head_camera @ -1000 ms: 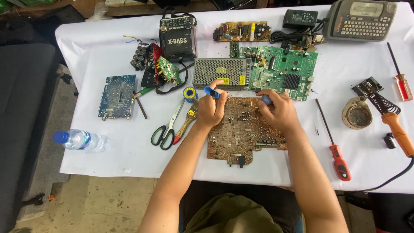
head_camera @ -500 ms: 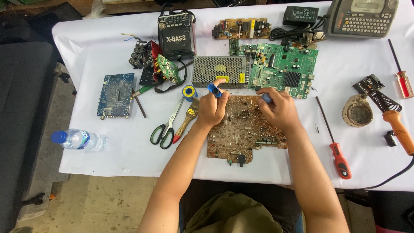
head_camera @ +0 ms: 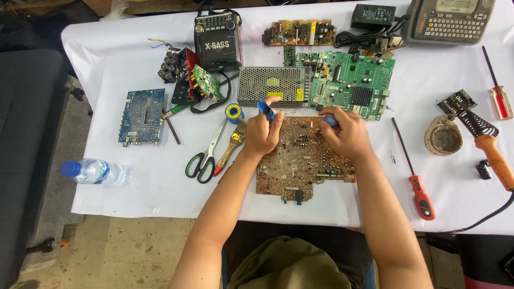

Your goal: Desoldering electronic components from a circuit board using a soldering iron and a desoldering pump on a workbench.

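A brown circuit board (head_camera: 305, 160) lies on the white tablecloth (head_camera: 160, 187) in front of me. My left hand (head_camera: 262, 134) rests on the board's left upper part, closed around a blue-handled tool (head_camera: 265, 109) that sticks up above the fingers. My right hand (head_camera: 345, 134) sits on the board's upper right, closed around a second blue-handled tool (head_camera: 330, 120). Both tool tips are hidden under my fingers.
Around the board: scissors (head_camera: 206, 155), a brush (head_camera: 231, 147), a solder spool (head_camera: 233, 112), a metal power supply (head_camera: 270, 85), a green board (head_camera: 350, 85), a blue board (head_camera: 142, 115), a radio (head_camera: 217, 40), a water bottle (head_camera: 93, 171), red screwdrivers (head_camera: 415, 174), a soldering iron (head_camera: 490, 155).
Both hands stay on the brown board with only slight shifts. The head camera has tilted a little, so the table sits lower in the picture.
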